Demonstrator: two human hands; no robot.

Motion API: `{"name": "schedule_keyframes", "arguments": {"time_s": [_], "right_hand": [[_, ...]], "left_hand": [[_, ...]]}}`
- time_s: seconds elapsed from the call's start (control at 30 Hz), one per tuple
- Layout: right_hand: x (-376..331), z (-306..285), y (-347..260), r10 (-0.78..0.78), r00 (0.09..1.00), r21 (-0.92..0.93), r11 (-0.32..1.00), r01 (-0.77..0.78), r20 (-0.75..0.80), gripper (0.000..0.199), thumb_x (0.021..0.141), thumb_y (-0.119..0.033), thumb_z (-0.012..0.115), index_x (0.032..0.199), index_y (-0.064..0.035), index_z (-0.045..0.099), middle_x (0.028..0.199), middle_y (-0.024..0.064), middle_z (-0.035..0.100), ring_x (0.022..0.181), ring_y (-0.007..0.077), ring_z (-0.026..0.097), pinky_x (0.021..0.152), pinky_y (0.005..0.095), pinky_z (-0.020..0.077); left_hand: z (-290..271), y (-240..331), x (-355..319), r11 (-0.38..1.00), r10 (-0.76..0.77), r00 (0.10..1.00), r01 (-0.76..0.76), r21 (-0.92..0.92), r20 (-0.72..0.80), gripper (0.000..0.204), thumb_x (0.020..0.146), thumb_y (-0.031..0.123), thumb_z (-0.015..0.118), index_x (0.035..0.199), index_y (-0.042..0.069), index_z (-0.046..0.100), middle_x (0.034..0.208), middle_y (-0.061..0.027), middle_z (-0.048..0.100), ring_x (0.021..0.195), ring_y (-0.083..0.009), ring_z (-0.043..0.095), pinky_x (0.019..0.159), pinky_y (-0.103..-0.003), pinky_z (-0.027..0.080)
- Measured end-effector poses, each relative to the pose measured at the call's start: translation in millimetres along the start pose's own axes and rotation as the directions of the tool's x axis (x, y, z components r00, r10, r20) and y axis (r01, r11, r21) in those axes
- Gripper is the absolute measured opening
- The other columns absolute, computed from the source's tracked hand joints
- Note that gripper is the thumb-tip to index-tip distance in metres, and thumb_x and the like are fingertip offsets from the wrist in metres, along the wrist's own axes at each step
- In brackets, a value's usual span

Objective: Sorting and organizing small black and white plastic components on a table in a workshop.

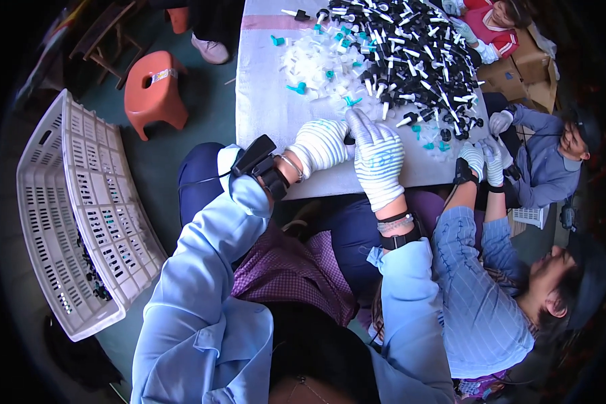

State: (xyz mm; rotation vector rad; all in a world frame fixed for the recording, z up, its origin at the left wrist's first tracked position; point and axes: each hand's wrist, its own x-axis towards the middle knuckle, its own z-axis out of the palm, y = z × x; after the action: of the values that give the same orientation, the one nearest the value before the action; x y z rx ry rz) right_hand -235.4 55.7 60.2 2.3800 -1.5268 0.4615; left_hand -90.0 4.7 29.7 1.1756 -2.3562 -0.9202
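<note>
Both my hands wear white knit gloves with thin stripes and meet over the table's near edge. My left hand (318,145) is closed, its fingertips around a small black plastic part (349,140), mostly hidden by the gloves. Against it, my right hand (378,160) has its fingers stretched forward, with the thumb side hidden. Just past those fingertips lies a teal plastic piece (352,102). Beyond are a heap of clear plastic pieces (310,66), mixed with teal ones, and a large pile of black pump-head-like parts with white stems (417,60).
The pale table (266,101) ends close to my lap. At left stand a white slatted crate (104,202) and an orange stool (153,91). A co-worker in striped blue (481,289) sits close at my right, gloved hands at the table; others sit farther along. Cardboard boxes (518,74) stand behind them.
</note>
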Motion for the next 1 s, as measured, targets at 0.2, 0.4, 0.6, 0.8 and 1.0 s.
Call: {"name": "schedule_keyframes", "arguments": {"time_s": [0.2, 0.4, 0.6, 0.8, 1.0], "right_hand": [[-6, 3, -13, -0.077, 0.996, -0.027, 0.997, 0.076, -0.041, 0.046, 0.081, -0.012, 0.055, 0.126, -0.0092, 0.057, 0.123, 0.0092, 0.062, 0.098, 0.0274, 0.061, 0.088, 0.0389, 0.0468], [-12, 0, -16, 0.355, 0.927, 0.390, 0.842, -0.374, 0.123, 0.040, 0.086, -0.003, 0.046, 0.125, -0.0026, 0.057, 0.114, 0.0170, 0.064, 0.095, 0.0361, 0.062, 0.086, 0.0416, 0.0487], [-10, 3, -12, 0.496, 0.860, 0.597, 0.655, -0.464, 0.123, 0.044, 0.087, 0.000, 0.045, 0.129, -0.0045, 0.055, 0.114, 0.0200, 0.064, 0.101, 0.0359, 0.062, 0.087, 0.0385, 0.0489], [-9, 7, -6, 0.283, 0.959, 0.387, 0.887, -0.253, -0.020, 0.044, 0.082, -0.001, 0.048, 0.125, -0.0045, 0.057, 0.110, 0.0176, 0.065, 0.097, 0.0352, 0.062, 0.088, 0.0421, 0.0477], [-13, 6, -8, 0.208, 0.978, 0.262, 0.942, -0.208, 0.029, 0.049, 0.080, -0.004, 0.049, 0.129, -0.0014, 0.052, 0.099, 0.0174, 0.066, 0.092, 0.0343, 0.061, 0.083, 0.0439, 0.0463]], "left_hand": [[13, -11, 6, 0.988, 0.111, 0.992, -0.104, 0.112, -0.062, 0.037, 0.081, 0.037, 0.058, 0.075, 0.002, 0.067, 0.072, -0.0214, 0.065, 0.071, -0.0382, 0.065, 0.066, -0.045, 0.052], [13, -3, 3, 0.996, 0.012, 1.000, -0.011, 0.087, -0.008, 0.037, 0.081, 0.040, 0.059, 0.084, 0.004, 0.066, 0.076, -0.0197, 0.067, 0.075, -0.0362, 0.066, 0.068, -0.046, 0.052], [13, -3, 3, 1.000, 0.027, 0.999, -0.027, 0.012, -0.041, 0.042, 0.079, 0.046, 0.063, 0.096, 0.007, 0.065, 0.078, -0.0177, 0.067, 0.076, -0.0367, 0.066, 0.067, -0.045, 0.050], [12, -2, 0, 0.999, 0.050, 0.998, -0.049, 0.022, -0.048, 0.043, 0.079, 0.046, 0.062, 0.093, 0.004, 0.063, 0.076, -0.0188, 0.066, 0.075, -0.0374, 0.065, 0.066, -0.046, 0.050], [15, -2, 3, 0.998, 0.060, 0.997, -0.059, 0.030, -0.045, 0.043, 0.080, 0.045, 0.061, 0.094, 0.004, 0.062, 0.076, -0.0187, 0.066, 0.074, -0.0377, 0.065, 0.066, -0.046, 0.050]]}}
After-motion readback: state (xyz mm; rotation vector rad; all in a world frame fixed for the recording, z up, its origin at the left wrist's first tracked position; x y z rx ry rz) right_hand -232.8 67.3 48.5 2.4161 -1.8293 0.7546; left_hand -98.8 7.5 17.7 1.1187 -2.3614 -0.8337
